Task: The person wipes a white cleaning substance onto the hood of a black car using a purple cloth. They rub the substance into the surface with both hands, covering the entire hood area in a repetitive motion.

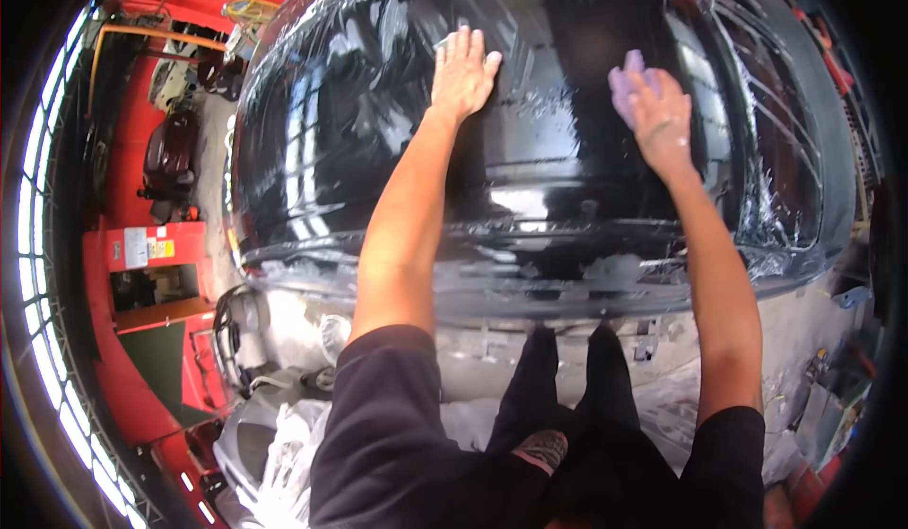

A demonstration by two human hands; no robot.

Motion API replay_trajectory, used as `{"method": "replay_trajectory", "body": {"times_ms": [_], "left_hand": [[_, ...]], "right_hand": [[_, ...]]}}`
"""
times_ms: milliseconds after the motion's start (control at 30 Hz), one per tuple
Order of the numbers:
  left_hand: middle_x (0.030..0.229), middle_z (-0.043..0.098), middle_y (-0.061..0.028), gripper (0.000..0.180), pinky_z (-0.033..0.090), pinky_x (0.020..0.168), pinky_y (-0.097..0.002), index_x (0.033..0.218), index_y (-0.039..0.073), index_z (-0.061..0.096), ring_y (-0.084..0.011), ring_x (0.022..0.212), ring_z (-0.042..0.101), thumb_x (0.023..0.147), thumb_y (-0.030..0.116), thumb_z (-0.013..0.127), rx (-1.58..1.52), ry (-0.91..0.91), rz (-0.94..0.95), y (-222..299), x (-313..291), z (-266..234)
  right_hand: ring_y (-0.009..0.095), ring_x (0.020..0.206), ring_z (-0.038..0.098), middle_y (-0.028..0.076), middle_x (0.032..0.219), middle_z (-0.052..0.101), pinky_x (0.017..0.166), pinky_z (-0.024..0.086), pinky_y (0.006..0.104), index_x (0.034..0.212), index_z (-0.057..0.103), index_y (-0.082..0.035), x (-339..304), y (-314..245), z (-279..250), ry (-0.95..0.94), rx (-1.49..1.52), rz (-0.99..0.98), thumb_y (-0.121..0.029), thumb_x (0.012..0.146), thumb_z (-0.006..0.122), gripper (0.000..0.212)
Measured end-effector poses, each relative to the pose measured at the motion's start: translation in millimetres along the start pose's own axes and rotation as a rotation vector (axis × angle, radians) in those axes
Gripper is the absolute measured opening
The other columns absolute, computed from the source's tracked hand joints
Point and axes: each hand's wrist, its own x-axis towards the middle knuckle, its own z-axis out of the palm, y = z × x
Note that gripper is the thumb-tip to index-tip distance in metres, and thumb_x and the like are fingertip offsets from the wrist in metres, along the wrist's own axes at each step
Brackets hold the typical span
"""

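A red workshop wall (132,245) is curving down the left edge. The left hand (462,75) is lying open, fingers spread flat on the wet black car glass (530,170). Farther right, the right hand (659,113) is gripping a purple pad (626,80), pressing it against the same glass.

Short black sleeves (397,406), bare forearms, black trousers (567,387) and a dark patterned shoe (541,449).
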Motion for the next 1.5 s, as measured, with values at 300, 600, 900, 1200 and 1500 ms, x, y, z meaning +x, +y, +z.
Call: {"method": "replay_trajectory", "body": {"times_ms": [300,600,900,1200,1500], "left_hand": [[0.178,0.018,-0.0266,0.070,0.012,0.135,-0.0539,0.168,-0.004,0.030,-0.0421,0.167,0.015,0.115,0.039,0.043,-0.030,-0.276,0.270,0,-129,-33],[0.170,0.033,-0.0336,0.067,0.022,0.131,-0.0577,0.163,-0.009,0.035,-0.0496,0.159,0.030,0.117,0.040,0.036,-0.043,0.013,0.162,-67,6,8],[0.174,0.029,-0.0278,0.069,0.021,0.132,-0.0557,0.164,-0.007,0.033,-0.0453,0.163,0.025,0.111,0.036,0.047,0.000,-0.072,0.345,-50,13,-3],[0.177,0.017,-0.0299,0.072,0.009,0.136,-0.0534,0.168,-0.007,0.025,-0.0448,0.166,0.014,0.115,0.040,0.036,0.043,-0.218,0.378,19,-44,-10],[0.173,0.030,-0.0304,0.071,0.022,0.131,-0.0570,0.166,-0.005,0.031,-0.0460,0.162,0.026,0.115,0.045,0.034,-0.027,-0.089,0.248,-31,125,3]], "right_hand": [[0.040,0.143,0.051,0.020,0.150,0.055,0.121,0.038,0.0638,0.148,0.064,-0.016,-12,0,-14,-0.061,-0.007,0.181,-0.029,0.106,0.061,0.044],[0.040,0.140,0.053,0.020,0.148,0.056,0.121,0.038,0.0612,0.147,0.064,-0.016,-3,2,-11,-0.036,-0.014,0.170,-0.029,0.106,0.061,0.044],[0.042,0.139,0.054,0.023,0.146,0.056,0.120,0.038,0.0638,0.144,0.065,-0.009,-1,-12,-22,-0.061,0.030,0.199,-0.026,0.103,0.064,0.044],[0.044,0.141,0.050,0.024,0.145,0.057,0.118,0.039,0.0662,0.144,0.066,-0.011,-7,-4,-19,-0.017,0.042,0.161,-0.041,0.100,0.073,0.054],[0.044,0.138,0.053,0.025,0.143,0.057,0.116,0.040,0.0671,0.141,0.066,-0.010,6,-17,-16,0.014,0.110,0.123,-0.042,0.099,0.072,0.053]]}}
